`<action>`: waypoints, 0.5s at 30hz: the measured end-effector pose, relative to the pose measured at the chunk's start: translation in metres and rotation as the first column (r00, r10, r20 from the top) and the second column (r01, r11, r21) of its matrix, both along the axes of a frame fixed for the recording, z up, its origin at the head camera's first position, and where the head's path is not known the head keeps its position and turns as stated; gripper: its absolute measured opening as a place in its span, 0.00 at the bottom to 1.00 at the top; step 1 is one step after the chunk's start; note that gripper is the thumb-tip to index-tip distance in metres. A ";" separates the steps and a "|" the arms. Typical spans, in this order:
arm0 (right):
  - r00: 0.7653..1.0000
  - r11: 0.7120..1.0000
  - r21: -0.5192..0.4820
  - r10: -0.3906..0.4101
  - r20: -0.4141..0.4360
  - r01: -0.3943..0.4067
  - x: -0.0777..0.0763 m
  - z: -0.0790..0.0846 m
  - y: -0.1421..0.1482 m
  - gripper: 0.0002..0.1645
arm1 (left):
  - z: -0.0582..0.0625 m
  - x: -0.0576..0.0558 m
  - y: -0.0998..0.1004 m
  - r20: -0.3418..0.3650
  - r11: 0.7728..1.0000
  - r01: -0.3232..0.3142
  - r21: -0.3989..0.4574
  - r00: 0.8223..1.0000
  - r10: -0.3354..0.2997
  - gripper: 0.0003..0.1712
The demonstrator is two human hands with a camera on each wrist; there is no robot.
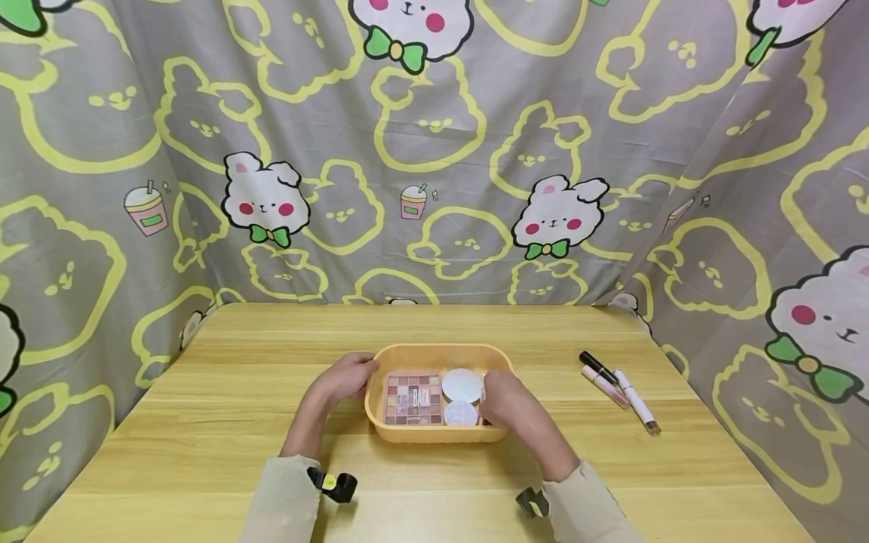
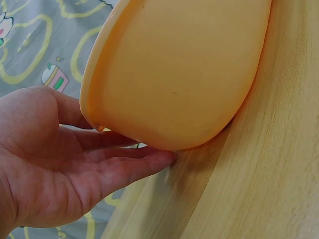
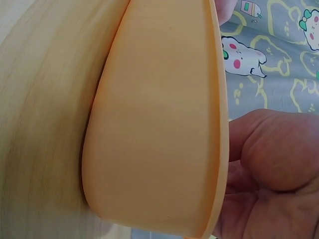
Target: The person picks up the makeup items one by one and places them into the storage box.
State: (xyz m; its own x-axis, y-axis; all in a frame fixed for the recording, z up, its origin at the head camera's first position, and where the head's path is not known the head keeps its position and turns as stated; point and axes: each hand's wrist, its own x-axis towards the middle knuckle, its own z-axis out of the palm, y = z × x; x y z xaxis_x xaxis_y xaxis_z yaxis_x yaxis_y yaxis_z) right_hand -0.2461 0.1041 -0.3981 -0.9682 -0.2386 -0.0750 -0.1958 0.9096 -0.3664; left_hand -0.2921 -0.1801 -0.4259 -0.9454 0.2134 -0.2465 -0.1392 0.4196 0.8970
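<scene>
An orange plastic basket sits on the table in the head view. Inside it are a checkered makeup palette on the left and two round white compacts, the larger compact behind the smaller compact. My left hand steadies the basket's left end, its fingers nearly straight along the end wall and the thumb at the rim. My right hand reaches over the right rim, fingers curled down inside beside the compacts. In the right wrist view the basket wall hides those fingertips; I cannot tell what they hold.
To the right of the basket lie a black tube, a pink tube and a white tube with a brown end, close together on the wooden table. Patterned grey curtains stand behind and on both sides.
</scene>
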 end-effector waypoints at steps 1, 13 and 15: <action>1.000 1.000 0.006 0.003 -0.004 -0.003 0.000 0.000 0.000 0.18 | 0.000 0.000 0.000 0.000 1.000 0.004 0.003 1.000 -0.004 0.30; 1.000 1.000 0.014 -0.003 0.018 0.003 -0.003 -0.002 0.000 0.19 | 0.000 -0.001 0.000 -0.002 1.000 0.004 0.020 1.000 -0.004 0.28; 1.000 1.000 0.027 0.003 0.005 -0.003 -0.003 -0.002 0.000 0.19 | 0.000 -0.001 0.000 -0.002 1.000 0.004 0.018 1.000 -0.004 0.28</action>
State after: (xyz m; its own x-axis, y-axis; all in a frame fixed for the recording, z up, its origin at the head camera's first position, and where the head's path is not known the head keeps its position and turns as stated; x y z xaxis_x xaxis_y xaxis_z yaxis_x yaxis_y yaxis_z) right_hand -0.2492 0.1043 -0.4004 -0.9670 -0.2396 -0.0866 -0.1969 0.9187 -0.3424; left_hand -0.2930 -0.1802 -0.4263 -0.9448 0.2218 -0.2411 -0.1360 0.4040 0.9046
